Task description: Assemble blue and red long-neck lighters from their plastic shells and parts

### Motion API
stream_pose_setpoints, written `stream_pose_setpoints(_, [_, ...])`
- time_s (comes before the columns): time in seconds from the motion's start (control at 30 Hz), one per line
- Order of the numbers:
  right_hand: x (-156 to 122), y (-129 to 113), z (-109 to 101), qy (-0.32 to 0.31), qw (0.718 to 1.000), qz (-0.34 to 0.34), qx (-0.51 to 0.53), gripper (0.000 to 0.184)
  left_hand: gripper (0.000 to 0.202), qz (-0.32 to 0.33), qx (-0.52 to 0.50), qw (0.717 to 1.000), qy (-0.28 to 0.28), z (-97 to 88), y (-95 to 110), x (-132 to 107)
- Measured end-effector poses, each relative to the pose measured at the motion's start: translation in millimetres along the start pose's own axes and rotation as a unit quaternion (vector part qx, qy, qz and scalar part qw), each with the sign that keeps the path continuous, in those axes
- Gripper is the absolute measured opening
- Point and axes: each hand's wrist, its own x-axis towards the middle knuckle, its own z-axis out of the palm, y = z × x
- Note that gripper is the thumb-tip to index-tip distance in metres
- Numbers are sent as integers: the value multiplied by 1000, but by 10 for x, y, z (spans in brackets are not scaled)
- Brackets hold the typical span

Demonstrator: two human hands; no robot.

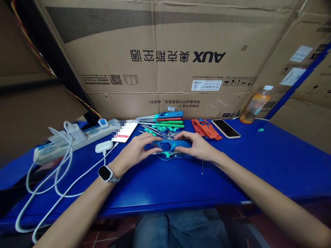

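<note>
Between both hands is a blue lighter handle shell (166,146) with an oval opening. My left hand (141,147) pinches its left end between thumb and fingers. Its right end is gripped by my right hand (195,146). Just below, partly hidden, lie another blue shell piece and a teal trigger (168,155); whether these touch the held shell I cannot tell. Behind the hands are loose teal parts, wires and metal tubes (152,130). Long-nosed lighters in blue (172,114), red and green are stacked beyond them. Red and orange handle shells (207,129) lie to the right.
A phone (226,128) and a drink bottle (256,105) are at the back right, near a small teal piece (260,130). To the left are a power strip (88,134), white cables, an earbud case (104,147) and a lit screen (126,132). Cardboard (165,75) walls the back.
</note>
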Motion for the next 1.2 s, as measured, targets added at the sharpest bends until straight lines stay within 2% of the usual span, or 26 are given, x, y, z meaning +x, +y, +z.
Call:
stream_pose_setpoints(0.1, [-27,18,4,-9,998,-17,-60,29,31,-27,-36,999,-22,-13,-45,-6])
stream_pose_setpoints(0.2, [-55,50,15,-31,991,-35,-123,26,27,-65,-49,994,-68,-31,-75,-17])
stream_pose_setpoints(0.33, [-81,86,42,-65,986,-29,-151,27,20,-97,-54,987,-117,-73,-77,-37])
stream_pose_setpoints(0.63, [-95,99,81,-84,983,-10,-163,28,23,-116,-57,979,-158,-83,-95,-40])
stream_pose_setpoints(1.2, [-86,155,113,-89,987,-5,-134,31,20,-140,-44,975,-169,-46,-162,-58])
